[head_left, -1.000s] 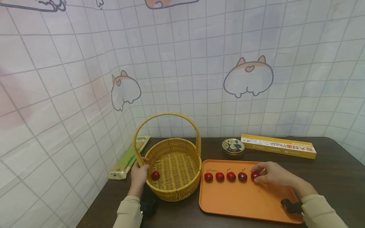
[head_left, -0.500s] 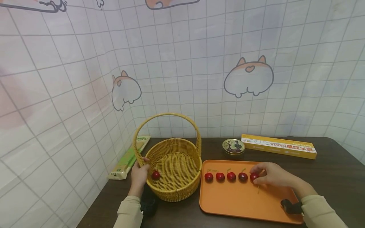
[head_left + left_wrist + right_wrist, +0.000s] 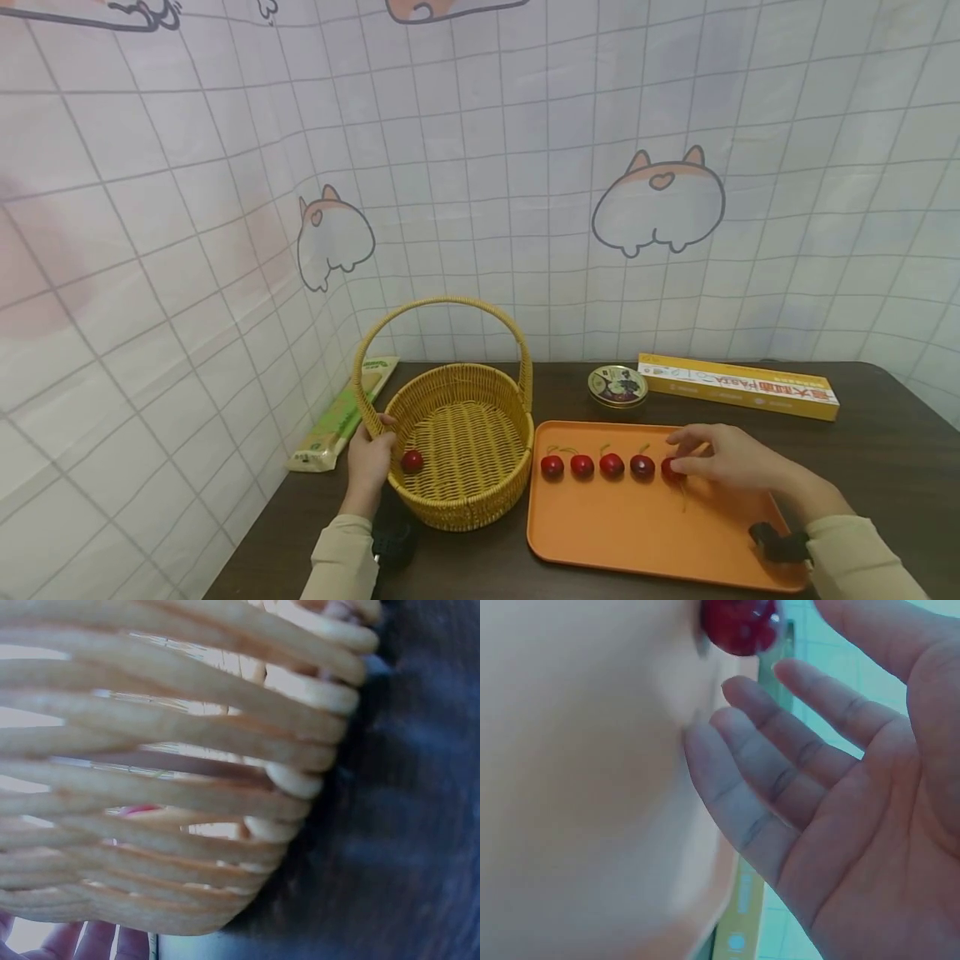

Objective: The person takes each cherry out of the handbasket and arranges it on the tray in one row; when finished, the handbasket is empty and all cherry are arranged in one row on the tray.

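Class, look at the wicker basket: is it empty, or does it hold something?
Not empty: the wicker basket holds one cherry on its floor near the left wall.

The left hand [image 3: 369, 460] is raised off the table on an upright wrist, its fingers curled in a grip, with the beige-sleeved forearm running back toward the body. The right hand [image 3: 722, 457] reaches forward palm down, fingers spread and loosely extended, holding nothing; its fingertips [image 3: 739, 697] show slightly bent in the right wrist view. The right forearm, also in a beige sleeve, stretches out low from the right, a dark band at the wrist
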`<state>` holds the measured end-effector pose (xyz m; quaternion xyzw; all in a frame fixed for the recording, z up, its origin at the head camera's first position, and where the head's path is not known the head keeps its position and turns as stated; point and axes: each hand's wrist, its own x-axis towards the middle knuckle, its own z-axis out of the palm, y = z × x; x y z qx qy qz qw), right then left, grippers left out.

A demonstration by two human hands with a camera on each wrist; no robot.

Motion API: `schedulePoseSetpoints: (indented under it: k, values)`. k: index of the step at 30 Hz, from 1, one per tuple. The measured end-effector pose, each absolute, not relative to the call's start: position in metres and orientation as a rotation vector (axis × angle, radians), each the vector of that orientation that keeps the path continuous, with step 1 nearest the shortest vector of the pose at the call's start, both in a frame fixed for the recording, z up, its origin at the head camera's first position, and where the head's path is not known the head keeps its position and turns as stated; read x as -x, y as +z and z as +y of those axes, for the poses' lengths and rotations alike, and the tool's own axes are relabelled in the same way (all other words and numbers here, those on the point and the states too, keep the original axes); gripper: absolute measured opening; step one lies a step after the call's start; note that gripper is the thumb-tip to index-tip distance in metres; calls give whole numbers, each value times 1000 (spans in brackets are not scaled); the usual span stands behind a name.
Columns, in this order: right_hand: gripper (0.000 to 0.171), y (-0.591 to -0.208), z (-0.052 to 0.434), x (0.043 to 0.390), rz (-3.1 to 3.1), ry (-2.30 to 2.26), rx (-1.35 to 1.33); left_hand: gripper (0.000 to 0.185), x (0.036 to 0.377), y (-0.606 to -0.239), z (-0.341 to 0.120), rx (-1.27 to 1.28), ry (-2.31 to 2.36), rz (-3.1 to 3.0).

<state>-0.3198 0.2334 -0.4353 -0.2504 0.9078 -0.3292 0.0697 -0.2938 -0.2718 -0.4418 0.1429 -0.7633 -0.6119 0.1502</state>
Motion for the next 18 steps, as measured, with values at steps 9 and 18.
schedulePoseSetpoints:
  k: [9, 18]
  values:
    - [36, -412, 219, 307, 2922, -1040, 762, 31, 294, -445, -271, -413, -1752, -2187]
    - [25, -387, 158, 291, 2877, -1133, 959, 30, 294, -442, -272, -410, -1744, -2188]
